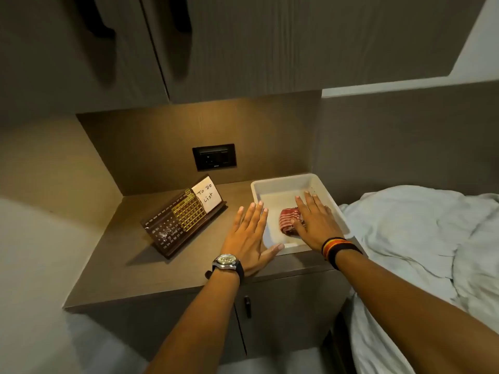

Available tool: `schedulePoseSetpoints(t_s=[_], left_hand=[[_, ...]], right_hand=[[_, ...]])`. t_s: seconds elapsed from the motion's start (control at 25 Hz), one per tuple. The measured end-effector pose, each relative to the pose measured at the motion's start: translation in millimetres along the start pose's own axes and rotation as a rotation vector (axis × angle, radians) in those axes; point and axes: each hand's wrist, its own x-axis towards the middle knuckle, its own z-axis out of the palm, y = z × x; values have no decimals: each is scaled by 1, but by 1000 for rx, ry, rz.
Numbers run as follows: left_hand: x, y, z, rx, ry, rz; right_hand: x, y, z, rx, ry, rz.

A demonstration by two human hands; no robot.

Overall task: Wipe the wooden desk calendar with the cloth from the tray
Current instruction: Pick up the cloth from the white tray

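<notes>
A dark wooden desk calendar [180,221] with a gold grid and a white "To Do List" note stands tilted on the left of the bedside cabinet top [151,268]. To its right sits a white tray [280,184] holding a crumpled red-and-white striped cloth [288,220]. My right hand [314,221] lies flat over the tray with fingers spread, partly covering the cloth's right side. My left hand [247,237], wearing a watch, rests open on the cabinet top beside the tray's left wall, its thumb against the tray's near corner.
A black wall socket [214,157] is set in the back panel above the calendar. Cupboard doors hang overhead. A bed with a pale rumpled sheet [421,238] lies right of the cabinet. The cabinet front has a small dark handle [247,306].
</notes>
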Motion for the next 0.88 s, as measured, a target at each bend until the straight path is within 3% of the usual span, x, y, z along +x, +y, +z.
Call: schedulePoseSetpoints(t_s=[0.2,0.32,0.64,0.88], left_hand=[[17,-2,28,-6,-104,22],[20,-6,33,-46,-139,37],[17,-22,23,-70,-153,107],[-9,-109,-32,119,-49,159]], right_hand=[[47,-2,23,32,-353,-18],[55,-4,36,-9,-438,-15],[54,-10,40,38,-211,19],[46,-67,12,251,27,-23]])
